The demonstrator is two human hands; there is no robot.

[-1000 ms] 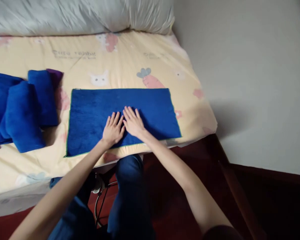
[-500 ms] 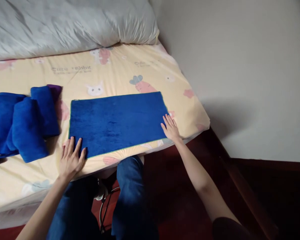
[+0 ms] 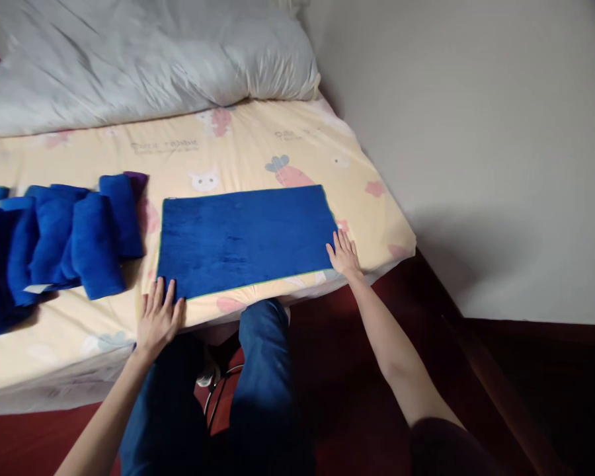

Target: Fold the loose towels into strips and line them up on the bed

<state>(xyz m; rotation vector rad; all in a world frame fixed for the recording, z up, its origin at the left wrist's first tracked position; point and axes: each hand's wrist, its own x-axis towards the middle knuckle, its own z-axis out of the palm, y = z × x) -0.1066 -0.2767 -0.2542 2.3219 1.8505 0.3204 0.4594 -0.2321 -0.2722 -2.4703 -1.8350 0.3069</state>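
Observation:
A blue towel (image 3: pixel 248 238) with a thin green edge lies spread flat near the bed's front edge. My left hand (image 3: pixel 159 316) rests on its near left corner, fingers spread and fingertips on the cloth. At the near right corner lies my right hand (image 3: pixel 344 254), open, its fingers stretched out along the towel's short edge. Neither hand grips anything. Left of the spread towel, several folded or rolled blue towels (image 3: pixel 96 244) overlap in a row, with a bit of purple cloth (image 3: pixel 137 183) showing behind the rightmost one.
The bed (image 3: pixel 238 145) has a cream sheet printed with rabbits and carrots. A large grey pillow or quilt (image 3: pixel 178 59) lies along its far side. A pale wall (image 3: pixel 476 165) stands to the right. My knees are against the bed's front, and a cable (image 3: pixel 213 396) hangs between my legs.
The view has turned left, bringing more of the folded towels into sight. Both hands stay at the spread towel's near corners; the right hand sits slightly farther off the cloth's edge.

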